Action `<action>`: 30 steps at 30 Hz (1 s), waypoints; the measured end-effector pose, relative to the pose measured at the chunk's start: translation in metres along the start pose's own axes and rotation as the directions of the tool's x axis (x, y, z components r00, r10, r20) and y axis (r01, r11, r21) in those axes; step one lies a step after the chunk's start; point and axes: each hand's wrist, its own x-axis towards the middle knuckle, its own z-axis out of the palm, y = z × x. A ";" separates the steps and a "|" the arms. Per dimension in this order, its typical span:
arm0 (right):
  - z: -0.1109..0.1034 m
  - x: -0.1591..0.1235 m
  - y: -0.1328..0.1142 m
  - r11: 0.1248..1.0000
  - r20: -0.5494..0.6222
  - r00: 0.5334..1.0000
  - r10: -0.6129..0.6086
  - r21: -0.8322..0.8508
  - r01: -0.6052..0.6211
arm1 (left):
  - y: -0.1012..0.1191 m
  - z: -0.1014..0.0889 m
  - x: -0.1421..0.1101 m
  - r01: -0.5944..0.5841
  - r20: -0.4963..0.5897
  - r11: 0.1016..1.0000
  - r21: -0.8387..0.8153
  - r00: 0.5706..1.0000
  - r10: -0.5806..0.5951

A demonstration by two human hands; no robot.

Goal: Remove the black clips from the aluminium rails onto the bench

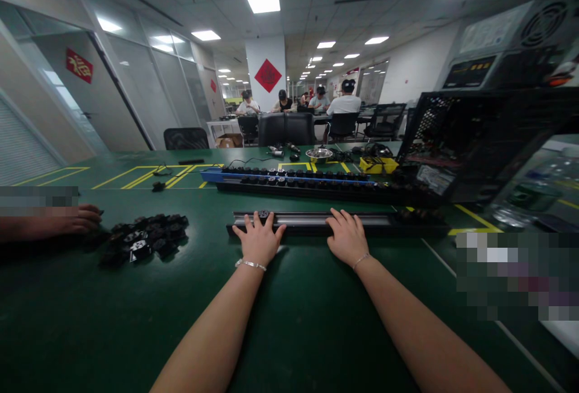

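A long black rail (303,222) with a silvery channel lies across the green table in front of me. My left hand (259,241) rests over its left end, fingers spread, the fingertips beside a small black part (264,214) in the channel. My right hand (348,237) lies on the rail farther right, fingers stretched out and somewhat bent, holding nothing. More dark parts (414,216) sit in the right end of the rail. Left of my left hand is a heap of small black parts (158,237), some showing white markings.
Behind the rail stands a longer row of black parts with a blue strip (289,177). A co-worker's hand (84,219) is at the left by the heap. An open computer case (470,140), a yellow bin (378,165) and a metal bowl (319,155) stand farther back.
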 end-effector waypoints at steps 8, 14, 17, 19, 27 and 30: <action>-0.002 0.000 0.000 1.000 0.012 1.000 -0.004 0.003 0.004 | -0.012 -0.001 0.002 0.070 0.017 0.997 -0.007 0.997 -0.070; -0.003 0.000 0.000 1.000 0.016 1.000 -0.004 -0.003 0.004 | -0.018 -0.004 0.002 0.107 0.035 0.994 -0.031 0.994 -0.106; -0.002 0.001 0.001 1.000 0.018 1.000 -0.009 -0.002 0.009 | -0.023 -0.006 0.003 0.143 0.024 0.989 -0.043 0.990 -0.142; -0.002 0.001 0.002 1.000 0.013 1.000 -0.011 -0.002 0.011 | -0.027 -0.007 0.004 0.173 0.028 0.983 -0.054 0.985 -0.172; -0.003 0.001 0.001 1.000 0.028 1.000 -0.008 0.013 0.007 | -0.043 -0.010 0.008 0.243 0.063 0.964 -0.112 0.969 -0.237; -0.003 0.001 0.001 1.000 0.027 1.000 -0.007 0.014 0.006 | -0.046 -0.009 0.008 0.241 0.037 0.964 -0.110 0.970 -0.238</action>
